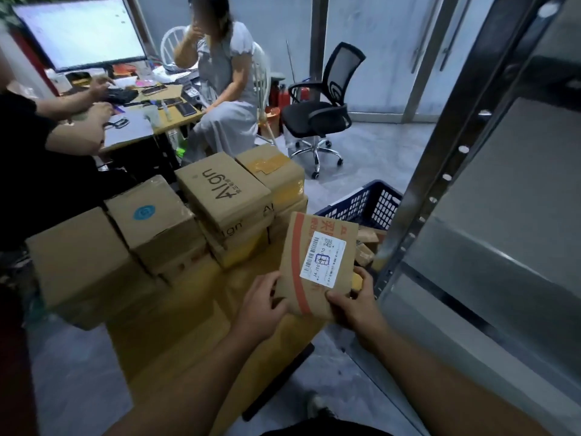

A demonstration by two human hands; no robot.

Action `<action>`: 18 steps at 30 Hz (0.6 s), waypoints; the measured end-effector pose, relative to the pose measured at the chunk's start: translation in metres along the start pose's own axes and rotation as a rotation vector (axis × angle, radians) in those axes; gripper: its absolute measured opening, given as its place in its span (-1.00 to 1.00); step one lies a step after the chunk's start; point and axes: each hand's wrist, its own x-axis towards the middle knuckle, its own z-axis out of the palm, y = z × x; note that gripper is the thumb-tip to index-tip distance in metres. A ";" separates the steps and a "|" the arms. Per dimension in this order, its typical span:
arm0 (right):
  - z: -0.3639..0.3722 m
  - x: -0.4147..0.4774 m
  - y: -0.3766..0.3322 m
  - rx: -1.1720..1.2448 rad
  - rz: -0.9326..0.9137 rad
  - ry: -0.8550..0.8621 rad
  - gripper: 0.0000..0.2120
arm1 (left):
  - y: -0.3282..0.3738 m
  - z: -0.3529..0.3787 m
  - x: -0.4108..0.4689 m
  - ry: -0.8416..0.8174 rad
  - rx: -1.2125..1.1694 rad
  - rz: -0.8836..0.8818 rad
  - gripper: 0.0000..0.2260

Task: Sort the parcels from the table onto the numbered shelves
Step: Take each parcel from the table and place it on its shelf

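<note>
- The parcel (344, 275), flat brown cardboard with an orange stripe and a white label (323, 258), is held up above the table's (188, 325) right edge, just beside the shelf (471, 215).
- The left hand (264, 306) grips its lower left edge, fingers curled onto the face.
- The right hand (355, 303) grips the lower right corner, thumb on top.
- Stacked boxes crowd the table behind: an Align box (220, 190), a blue-sticker box (151, 215), a plain box (78, 256), a taped box (270, 168).
- A blue crate (364, 202) sits between boxes and shelf.
- Farther back: an office chair (320, 111), a seated person (226, 89), a monitor (81, 33).
</note>
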 end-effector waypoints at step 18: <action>-0.054 -0.213 0.049 0.134 -0.209 0.550 -0.26 | 0.062 -0.018 -0.043 -0.314 0.442 0.563 -0.64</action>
